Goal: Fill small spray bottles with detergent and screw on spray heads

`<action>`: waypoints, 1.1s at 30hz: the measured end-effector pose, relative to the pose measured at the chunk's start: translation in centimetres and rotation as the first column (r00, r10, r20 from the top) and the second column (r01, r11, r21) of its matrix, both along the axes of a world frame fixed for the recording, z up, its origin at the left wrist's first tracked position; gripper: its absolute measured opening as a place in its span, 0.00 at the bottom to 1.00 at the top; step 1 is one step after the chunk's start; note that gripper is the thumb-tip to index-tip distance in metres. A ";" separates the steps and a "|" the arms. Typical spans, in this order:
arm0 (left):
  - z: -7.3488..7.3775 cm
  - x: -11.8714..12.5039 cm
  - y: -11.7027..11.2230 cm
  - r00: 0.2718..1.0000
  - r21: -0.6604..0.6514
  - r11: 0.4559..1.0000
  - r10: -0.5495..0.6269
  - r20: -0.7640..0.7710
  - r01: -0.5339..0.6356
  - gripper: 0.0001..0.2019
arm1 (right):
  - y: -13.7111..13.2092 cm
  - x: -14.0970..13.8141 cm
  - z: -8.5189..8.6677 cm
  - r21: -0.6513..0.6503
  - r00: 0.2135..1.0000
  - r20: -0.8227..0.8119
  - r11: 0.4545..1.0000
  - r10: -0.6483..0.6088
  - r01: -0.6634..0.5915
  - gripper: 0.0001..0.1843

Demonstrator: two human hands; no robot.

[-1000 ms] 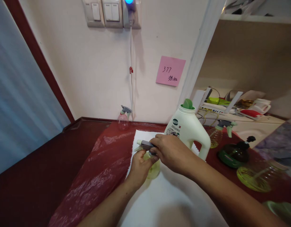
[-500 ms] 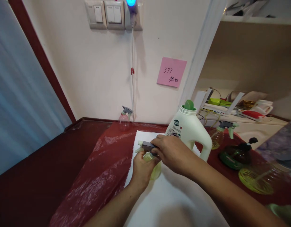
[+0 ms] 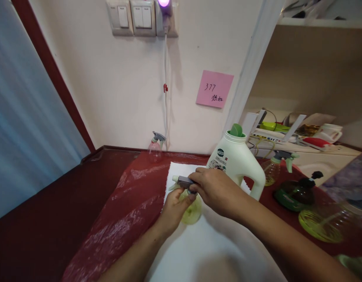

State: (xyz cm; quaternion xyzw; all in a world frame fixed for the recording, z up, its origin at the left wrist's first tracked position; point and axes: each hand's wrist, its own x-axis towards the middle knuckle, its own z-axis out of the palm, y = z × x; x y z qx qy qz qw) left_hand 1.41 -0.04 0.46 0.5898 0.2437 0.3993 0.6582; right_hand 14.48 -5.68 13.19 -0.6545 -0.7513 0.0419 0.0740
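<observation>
My left hand (image 3: 175,213) cups the body of a small yellow-green plastic spray bottle (image 3: 193,212) lying tilted over a white paper sheet (image 3: 181,171). My right hand (image 3: 217,192) grips the bottle's grey trigger head (image 3: 184,181) from above, its fingers covering the neck. The neck's thread and the join between head and bottle are hidden by my fingers. Just beyond my right hand stands a white plastic detergent jug (image 3: 236,164) with a green cap.
A red plastic sheet (image 3: 124,203) covers the table. A pink spray bottle (image 3: 155,149) stands by the wall. On the right are a yellowish spray bottle (image 3: 270,170), a dark green-based bottle (image 3: 294,196) and a clear bottle (image 3: 322,223). Shelving with clutter stands at right.
The whole view has drifted slightly, with the scene shifting right. Both hands keep their hold on the spray bottle. The wall plug's light has turned from blue to purple.
</observation>
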 end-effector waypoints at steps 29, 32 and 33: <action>-0.6 1.0 -2.0 0.977 0.037 0.977 0.212 0.014 -0.212 0.12 | 0.0 -0.2 0.0 0.000 0.998 -0.052 0.999 -0.037 0.037 0.07; -0.8 1.0 -2.0 0.975 0.046 0.974 0.221 0.008 -0.221 0.14 | -0.1 -0.1 -0.1 0.008 0.997 -0.076 1.000 -0.024 0.025 0.09; -0.9 1.0 -1.9 0.975 0.049 0.974 0.221 0.006 -0.221 0.16 | -0.2 0.1 -0.1 0.009 0.996 -0.087 1.000 -0.019 0.020 0.10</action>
